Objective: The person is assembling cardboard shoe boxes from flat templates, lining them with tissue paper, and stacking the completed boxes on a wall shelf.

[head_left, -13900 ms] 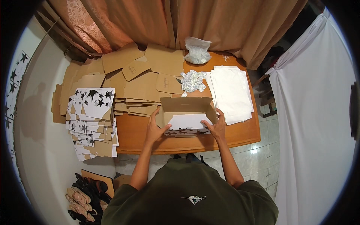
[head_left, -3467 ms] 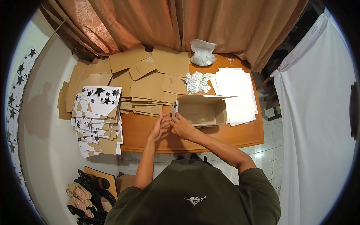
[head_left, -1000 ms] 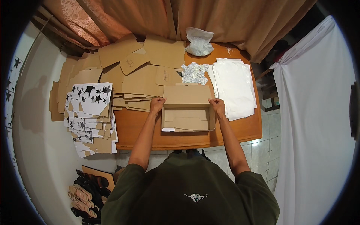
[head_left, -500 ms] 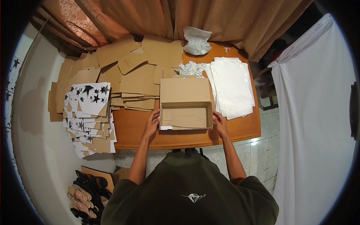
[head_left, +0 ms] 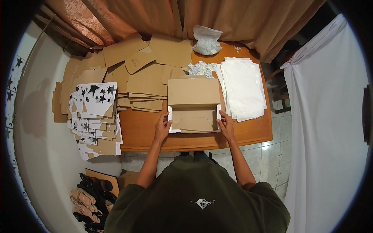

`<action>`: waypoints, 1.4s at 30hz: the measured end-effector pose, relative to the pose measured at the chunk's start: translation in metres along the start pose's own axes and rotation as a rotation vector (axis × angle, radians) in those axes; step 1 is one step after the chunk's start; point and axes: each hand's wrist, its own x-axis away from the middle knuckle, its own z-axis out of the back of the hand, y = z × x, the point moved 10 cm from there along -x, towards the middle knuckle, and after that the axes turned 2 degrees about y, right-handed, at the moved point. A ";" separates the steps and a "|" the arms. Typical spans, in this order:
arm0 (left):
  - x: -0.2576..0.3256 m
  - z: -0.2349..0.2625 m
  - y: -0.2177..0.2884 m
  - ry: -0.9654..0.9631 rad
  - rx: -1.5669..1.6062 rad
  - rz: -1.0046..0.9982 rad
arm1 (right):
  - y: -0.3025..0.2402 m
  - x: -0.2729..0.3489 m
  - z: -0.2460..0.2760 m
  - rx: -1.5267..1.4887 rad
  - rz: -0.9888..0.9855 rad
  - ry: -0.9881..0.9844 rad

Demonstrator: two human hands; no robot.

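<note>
An open brown cardboard box [head_left: 194, 93] rests near the table's front edge, its lid panel raised at the far side. White side flaps show at its left and right ends. My left hand [head_left: 162, 127] holds the left end, fingers outside and thumb at the white flap. At the opposite end my right hand [head_left: 225, 126] pinches the right flap in the same way. Inside, a loose-looking brown flap [head_left: 196, 125] lies along the near wall.
Flat brown cardboard pieces [head_left: 145, 81] pile up at the left, beside star-printed white card sheets [head_left: 97, 99]. White sheets or bags [head_left: 243, 89] are stacked at the right. Small packets [head_left: 202, 69] and a clear plastic bag [head_left: 207, 40] sit behind the box. Shoes [head_left: 87, 202] stand below left.
Both hands have moved up slightly along the box ends, thumbs now over the edges. The white side flaps have come into view, bent in at both ends.
</note>
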 end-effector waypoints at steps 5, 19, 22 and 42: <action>-0.001 -0.002 0.006 -0.004 -0.177 -0.028 | 0.001 -0.004 0.000 0.147 -0.011 -0.013; 0.024 -0.015 0.030 -0.463 0.012 0.010 | -0.026 0.017 -0.015 0.034 -0.003 -0.357; 0.022 -0.015 0.023 -0.437 -0.152 0.035 | -0.007 0.013 -0.014 -0.062 -0.091 -0.296; 0.017 -0.018 0.023 -0.386 -1.118 0.038 | -0.046 0.022 -0.005 0.486 0.035 -0.211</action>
